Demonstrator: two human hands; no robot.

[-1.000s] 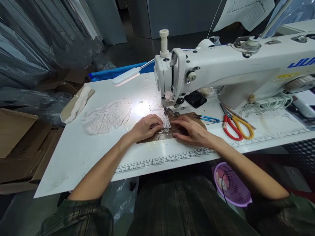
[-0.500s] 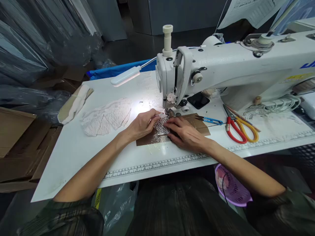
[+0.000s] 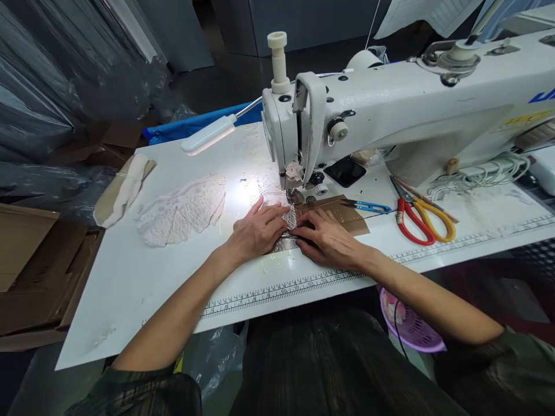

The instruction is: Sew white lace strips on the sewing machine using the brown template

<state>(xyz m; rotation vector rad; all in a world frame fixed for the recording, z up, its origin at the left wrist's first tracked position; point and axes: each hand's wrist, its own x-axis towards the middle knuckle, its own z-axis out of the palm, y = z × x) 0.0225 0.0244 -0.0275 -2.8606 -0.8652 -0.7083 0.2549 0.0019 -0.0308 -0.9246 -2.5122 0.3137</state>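
A small white lace piece (image 3: 289, 217) lies under the needle area of the white sewing machine (image 3: 277, 136), partly covered by my fingers. My left hand (image 3: 259, 228) rests flat on the lace's left side, its fingers stretched out towards the presser foot (image 3: 291, 196). From the right, my right hand (image 3: 323, 236) has its fingers bent, with thumb and index finger pinching the lace's near right edge. Beneath both hands is a brown sheet (image 3: 349, 218) on the white table (image 3: 173, 289). Another gathered lace piece (image 3: 184, 209) lies to the left.
Blue thread snips (image 3: 368, 206) and red-and-yellow scissors (image 3: 422, 219) lie right of my right hand. A black phone (image 3: 346, 171) sits under the machine arm. A lamp (image 3: 208, 135) hangs over the table. At the far left lies a tied fabric roll (image 3: 125, 190). A purple basket (image 3: 411, 332) stands below the edge.
My left hand has gone from pinching the lace near the needle to lying flat on it. My right hand has shifted slightly at the lace's edge. The whole view has moved a little.
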